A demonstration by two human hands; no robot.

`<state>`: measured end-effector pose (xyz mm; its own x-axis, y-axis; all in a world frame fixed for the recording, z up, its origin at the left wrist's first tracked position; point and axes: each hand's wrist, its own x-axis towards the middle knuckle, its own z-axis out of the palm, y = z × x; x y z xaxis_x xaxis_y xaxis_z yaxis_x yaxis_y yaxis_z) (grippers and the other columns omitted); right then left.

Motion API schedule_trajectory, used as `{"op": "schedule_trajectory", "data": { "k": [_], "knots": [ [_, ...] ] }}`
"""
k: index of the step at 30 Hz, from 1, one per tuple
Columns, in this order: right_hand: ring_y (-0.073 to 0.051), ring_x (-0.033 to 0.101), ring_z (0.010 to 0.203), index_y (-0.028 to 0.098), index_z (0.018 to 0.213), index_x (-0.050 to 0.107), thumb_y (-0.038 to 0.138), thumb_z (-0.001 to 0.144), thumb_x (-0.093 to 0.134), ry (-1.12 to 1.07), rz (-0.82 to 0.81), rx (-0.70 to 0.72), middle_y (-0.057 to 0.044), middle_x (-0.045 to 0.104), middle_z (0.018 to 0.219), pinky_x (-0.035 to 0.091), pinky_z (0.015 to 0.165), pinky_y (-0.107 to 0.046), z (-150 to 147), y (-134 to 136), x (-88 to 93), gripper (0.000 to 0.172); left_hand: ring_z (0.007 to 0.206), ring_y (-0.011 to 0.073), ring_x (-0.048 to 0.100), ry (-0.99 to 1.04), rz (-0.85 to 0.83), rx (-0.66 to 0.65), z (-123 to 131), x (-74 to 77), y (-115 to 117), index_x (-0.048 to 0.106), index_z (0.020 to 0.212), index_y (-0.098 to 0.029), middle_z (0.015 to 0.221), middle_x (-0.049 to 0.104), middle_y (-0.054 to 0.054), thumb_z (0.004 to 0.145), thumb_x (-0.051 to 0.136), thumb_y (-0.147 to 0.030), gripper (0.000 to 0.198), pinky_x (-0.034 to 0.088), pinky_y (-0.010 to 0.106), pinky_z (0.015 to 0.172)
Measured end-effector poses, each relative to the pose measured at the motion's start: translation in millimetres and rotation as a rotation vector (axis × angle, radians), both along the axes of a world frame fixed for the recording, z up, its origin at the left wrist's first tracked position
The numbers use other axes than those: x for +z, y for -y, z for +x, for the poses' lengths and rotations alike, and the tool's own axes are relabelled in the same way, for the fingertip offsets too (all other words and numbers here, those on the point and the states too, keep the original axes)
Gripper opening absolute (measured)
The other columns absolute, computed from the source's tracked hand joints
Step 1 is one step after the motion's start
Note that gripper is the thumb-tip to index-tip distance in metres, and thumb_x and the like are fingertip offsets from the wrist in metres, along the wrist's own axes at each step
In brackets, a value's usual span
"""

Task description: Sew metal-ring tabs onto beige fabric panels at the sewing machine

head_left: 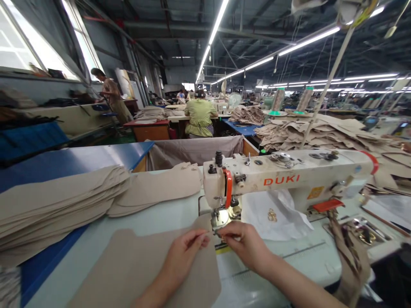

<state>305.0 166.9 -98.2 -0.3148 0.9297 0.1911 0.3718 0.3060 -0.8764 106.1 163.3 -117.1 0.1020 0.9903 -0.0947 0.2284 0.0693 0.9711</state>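
Note:
A beige fabric panel lies flat on the sewing machine table, its upper corner close to the presser foot. My left hand rests over this panel, with thumb and fingers pinched together left of the needle. Just to the right, my right hand is closed in a pinch in front of the needle area. Whatever is between the fingertips of either hand is too small to make out. Above both hands stands the white sewing machine, its lamp lighting the metal needle plate.
Stacked beige panels lie at left, more cut pieces behind. Small gold rings sit on a white sheet under the machine arm. Fabric strips hang at right beside a parts tray. Co-workers are farther back.

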Motion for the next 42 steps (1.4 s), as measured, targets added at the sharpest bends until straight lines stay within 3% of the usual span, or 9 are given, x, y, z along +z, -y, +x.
{"op": "schedule_trajectory", "data": {
  "k": [3,8,15,20,27,31,35,39,42],
  "knots": [
    [-0.014,0.061,0.065,0.019,0.084,0.073,0.013,0.073,0.056,-0.119,-0.112,-0.066,-0.001,0.069,0.074,0.048,0.063,-0.023,-20,-5,-13.1,0.021,0.077,0.0208,0.065,-0.046,0.023,-0.026,-1,2.1,1,0.069,0.084,-0.018,0.075,0.072,0.003,0.075,0.056,-0.040,0.026,0.050,0.031,0.076],
    [-0.012,0.057,0.061,0.018,0.075,0.073,0.019,0.073,0.062,-0.166,-0.161,-0.073,0.000,0.066,0.066,0.045,0.059,-0.022,-23,-12,-20.5,0.012,0.069,0.0182,0.061,-0.105,0.034,-0.065,-1,8.5,0,0.068,0.074,-0.019,0.066,0.067,0.001,0.076,0.055,-0.040,0.025,0.048,0.027,0.070],
    [-0.014,0.060,0.073,0.020,0.079,0.076,0.031,0.076,0.067,-0.325,-0.197,0.089,-0.001,0.068,0.076,0.047,0.070,-0.026,-15,-14,-16.5,0.014,0.058,0.0147,0.055,0.061,-0.084,-0.147,-3,9.1,-2,0.068,0.075,-0.017,0.057,0.062,-0.001,0.072,0.060,-0.042,0.027,0.046,0.025,0.063],
    [-0.013,0.060,0.071,0.020,0.086,0.074,0.042,0.068,0.075,-0.461,-0.425,0.134,0.000,0.068,0.078,0.049,0.070,-0.028,-13,-10,-17.4,0.028,0.057,0.0130,0.054,0.143,-0.169,-0.199,-3,12.9,-1,0.067,0.073,-0.015,0.058,0.062,0.000,0.072,0.061,-0.042,0.027,0.045,0.025,0.061],
    [-0.010,0.054,0.059,0.016,0.077,0.069,0.040,0.064,0.078,-0.534,-0.436,-0.033,0.002,0.063,0.064,0.043,0.060,-0.023,-23,1,-24.7,0.028,0.055,0.0132,0.056,0.178,-0.201,-0.193,1,11.0,1,0.064,0.071,-0.015,0.057,0.062,0.000,0.069,0.065,-0.048,0.033,0.045,0.025,0.058],
    [-0.009,0.049,0.052,0.016,0.068,0.066,0.040,0.065,0.077,-0.510,-0.437,-0.022,0.003,0.058,0.057,0.039,0.053,-0.021,-31,3,-32.1,0.027,0.049,0.0118,0.055,0.242,-0.214,-0.166,5,-1.7,4,0.056,0.070,-0.017,0.052,0.061,-0.002,0.066,0.069,-0.048,0.033,0.043,0.024,0.052],
    [-0.011,0.054,0.053,0.016,0.069,0.065,0.046,0.061,0.079,-0.541,-0.515,0.059,0.001,0.061,0.059,0.043,0.055,-0.023,-35,0,-42.1,0.034,0.045,0.0115,0.055,0.294,-0.199,-0.137,4,-11.4,5,0.050,0.069,-0.018,0.050,0.061,-0.001,0.065,0.069,-0.052,0.039,0.040,0.023,0.048],
    [-0.013,0.056,0.055,0.017,0.069,0.065,0.050,0.060,0.080,-0.636,-0.566,0.028,0.000,0.062,0.060,0.046,0.060,-0.026,-36,-1,-46.3,0.037,0.051,0.0140,0.059,0.398,-0.227,-0.113,2,-9.1,4,0.054,0.074,-0.016,0.057,0.064,0.002,0.068,0.061,-0.065,0.050,0.043,0.025,0.051],
    [-0.013,0.057,0.056,0.018,0.068,0.064,0.050,0.059,0.081,-0.674,-0.564,-0.016,-0.001,0.063,0.061,0.046,0.060,-0.026,-37,2,-46.3,0.037,0.052,0.0123,0.057,0.421,-0.230,-0.089,4,-4.3,4,0.058,0.077,-0.016,0.059,0.063,0.001,0.061,0.069,-0.064,0.053,0.041,0.024,0.052]
  ]
}}
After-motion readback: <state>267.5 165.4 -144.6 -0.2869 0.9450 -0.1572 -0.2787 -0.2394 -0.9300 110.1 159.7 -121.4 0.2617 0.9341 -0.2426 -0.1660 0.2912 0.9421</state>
